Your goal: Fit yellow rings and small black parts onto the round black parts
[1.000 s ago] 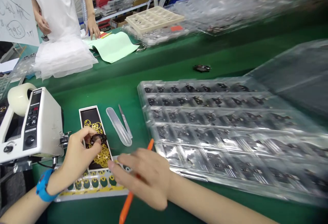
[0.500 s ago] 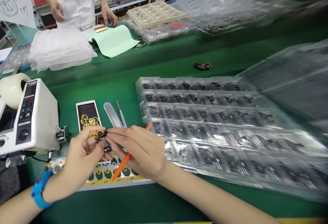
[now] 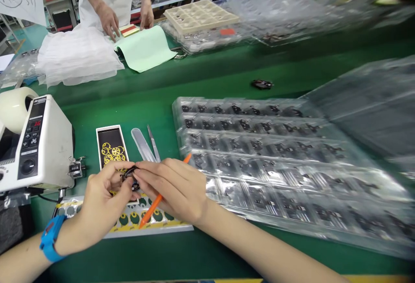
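Observation:
Between the thumb and fingers of my left hand (image 3: 94, 209) is a small black ring-shaped part (image 3: 131, 173), partly hidden by the fingertips. My right hand (image 3: 181, 188) is closed around a slim orange pointed stick (image 3: 149, 213), and its fingertips press against the same black part. Just beyond the hands lies a small white-rimmed box (image 3: 110, 135) holding several yellow ring-shaped pieces (image 3: 113, 151). Tweezers (image 3: 153, 143) and a clear flat strip (image 3: 141, 143) lie beside the box. Under the hands is a yellow-edged sticker sheet (image 3: 158, 227).
A clear compartment tray (image 3: 177, 123) with several black parts fills the right. One dark part (image 3: 262, 84) lies behind it. A white tape dispenser (image 3: 53, 140) stands at left. Across the bench, a person's hands (image 3: 108, 19) are near green paper (image 3: 145, 52) and white sheets (image 3: 78, 58).
My hands stay nearly in place around the black part. The person opposite has moved to the right and lowered a hand to the small pad by the green paper.

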### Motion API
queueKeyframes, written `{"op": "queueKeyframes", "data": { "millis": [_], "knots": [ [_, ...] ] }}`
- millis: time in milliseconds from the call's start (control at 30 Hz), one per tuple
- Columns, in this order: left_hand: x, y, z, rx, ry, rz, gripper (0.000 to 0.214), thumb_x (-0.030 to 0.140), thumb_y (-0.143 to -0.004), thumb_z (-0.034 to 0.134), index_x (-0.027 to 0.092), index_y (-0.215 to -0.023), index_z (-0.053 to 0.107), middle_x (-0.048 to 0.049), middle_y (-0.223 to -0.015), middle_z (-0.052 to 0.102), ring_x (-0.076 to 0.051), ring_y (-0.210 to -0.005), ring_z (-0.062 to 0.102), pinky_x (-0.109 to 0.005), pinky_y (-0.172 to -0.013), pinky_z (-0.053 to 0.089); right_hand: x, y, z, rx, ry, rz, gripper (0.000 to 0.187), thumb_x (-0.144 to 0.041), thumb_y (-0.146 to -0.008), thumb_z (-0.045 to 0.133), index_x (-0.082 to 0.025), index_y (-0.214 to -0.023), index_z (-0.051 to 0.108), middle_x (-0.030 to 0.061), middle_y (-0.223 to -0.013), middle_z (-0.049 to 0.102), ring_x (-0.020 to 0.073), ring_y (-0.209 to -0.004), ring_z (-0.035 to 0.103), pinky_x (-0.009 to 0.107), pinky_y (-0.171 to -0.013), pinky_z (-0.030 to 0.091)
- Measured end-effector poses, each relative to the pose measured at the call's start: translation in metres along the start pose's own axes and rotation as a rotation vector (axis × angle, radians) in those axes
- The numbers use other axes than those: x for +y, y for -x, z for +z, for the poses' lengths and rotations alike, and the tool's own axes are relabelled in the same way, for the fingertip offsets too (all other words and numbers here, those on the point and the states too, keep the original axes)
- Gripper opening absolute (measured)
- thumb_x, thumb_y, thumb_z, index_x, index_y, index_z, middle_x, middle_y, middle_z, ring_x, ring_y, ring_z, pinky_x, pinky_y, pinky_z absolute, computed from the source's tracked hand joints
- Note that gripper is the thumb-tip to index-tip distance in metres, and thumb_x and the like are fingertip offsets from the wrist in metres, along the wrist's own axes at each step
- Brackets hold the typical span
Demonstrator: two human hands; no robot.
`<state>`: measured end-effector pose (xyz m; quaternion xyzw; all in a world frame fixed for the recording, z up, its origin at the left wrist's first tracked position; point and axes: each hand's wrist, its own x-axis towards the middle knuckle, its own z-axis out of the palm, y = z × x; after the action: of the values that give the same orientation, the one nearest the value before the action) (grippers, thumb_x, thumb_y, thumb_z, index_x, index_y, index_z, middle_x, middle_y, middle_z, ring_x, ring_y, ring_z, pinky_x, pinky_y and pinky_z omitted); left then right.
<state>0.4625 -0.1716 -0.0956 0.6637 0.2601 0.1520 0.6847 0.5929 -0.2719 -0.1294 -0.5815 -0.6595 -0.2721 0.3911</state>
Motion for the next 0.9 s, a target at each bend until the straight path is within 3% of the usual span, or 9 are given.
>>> {"op": "queueKeyframes", "data": {
  "millis": [367,533,733,800,900],
  "knots": [
    [-0.001,0.0,0.001,0.042,-0.033,-0.022,0.024,0.025,-0.076,0.069,0.017,-0.098,0.062,0.0024,-0.06,0.065,-0.013,-0.057,0.066,-0.021,-0.061,0.058,-0.002,-0.002,0.007,0.096,-0.009,0.075,0.008,-0.007,-0.084,0.058,-0.013,-0.09,0.06,0.0098,-0.081,0.073,0.0163,-0.061,0.058,0.029,-0.051,0.046],
    [-0.003,-0.01,-0.002,0.019,0.035,-0.074,0.023,0.025,-0.074,0.069,0.018,-0.092,0.057,0.0056,-0.057,0.061,-0.01,-0.052,0.061,-0.021,-0.059,0.057,-0.003,-0.001,0.01,0.052,0.021,0.072,0.012,-0.006,-0.086,0.055,-0.014,-0.094,0.058,0.0095,-0.083,0.072,0.0168,-0.065,0.059,0.029,-0.055,0.048],
    [-0.002,-0.022,-0.009,0.005,0.105,-0.129,0.019,0.027,-0.071,0.069,0.018,-0.073,0.052,0.0053,-0.056,0.059,-0.009,-0.052,0.057,-0.019,-0.053,0.05,0.005,-0.009,-0.001,0.025,-0.334,0.317,0.006,-0.021,-0.092,0.051,-0.018,-0.097,0.053,0.0057,-0.084,0.066,0.0144,-0.067,0.057,0.026,-0.056,0.046],
    [0.001,-0.023,-0.012,0.01,0.075,-0.088,0.013,0.023,-0.07,0.068,0.017,-0.072,0.056,0.005,-0.057,0.059,-0.008,-0.053,0.055,-0.017,-0.053,0.047,0.011,-0.012,-0.007,-0.043,-0.421,0.413,0.003,-0.019,-0.093,0.049,-0.02,-0.093,0.052,0.0012,-0.077,0.061,0.0114,-0.06,0.052,0.023,-0.052,0.041],
    [0.006,-0.021,-0.014,-0.006,0.002,-0.04,0.008,0.02,-0.068,0.066,0.016,-0.072,0.061,0.0028,-0.062,0.06,-0.009,-0.054,0.055,-0.02,-0.054,0.047,0.017,-0.015,-0.013,-0.273,-0.566,0.437,0.007,-0.019,-0.096,0.048,-0.021,-0.09,0.052,-0.0023,-0.073,0.055,0.0092,-0.055,0.046,0.021,-0.051,0.038]
  ]
}}
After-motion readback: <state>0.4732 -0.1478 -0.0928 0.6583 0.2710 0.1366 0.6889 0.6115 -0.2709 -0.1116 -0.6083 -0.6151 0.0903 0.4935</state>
